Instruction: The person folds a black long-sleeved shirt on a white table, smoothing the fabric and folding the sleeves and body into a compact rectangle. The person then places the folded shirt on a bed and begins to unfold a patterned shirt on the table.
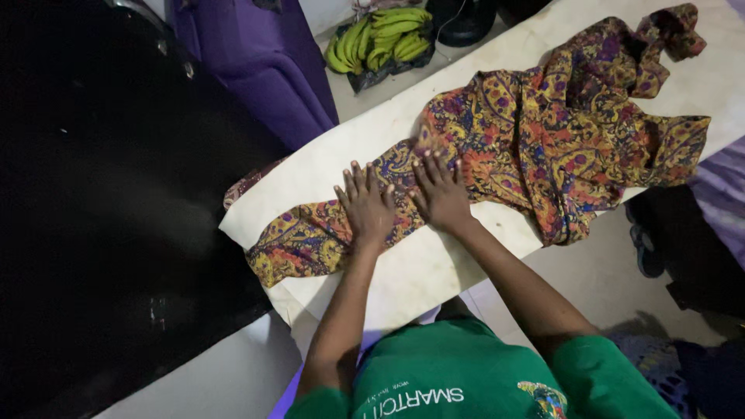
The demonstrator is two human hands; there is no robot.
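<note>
A patterned garment (543, 132) in yellow, red, purple and blue lies stretched along a white ironing surface (419, 268). My left hand (365, 206) presses flat on a narrow part of the cloth, fingers spread. Just to its right, my right hand (440, 192) also lies flat on the cloth, fingers apart. Both palms rest on the fabric without gripping it. The garment's wide part bunches up toward the far right end, and its narrow end (291, 244) hangs near the board's left edge.
A bunch of green bananas (380, 39) lies on the floor beyond the board. A purple suitcase (264, 62) stands at the upper left, beside a large black surface (101, 202). Dark shoes (644, 240) and dark cloth sit on the floor at right.
</note>
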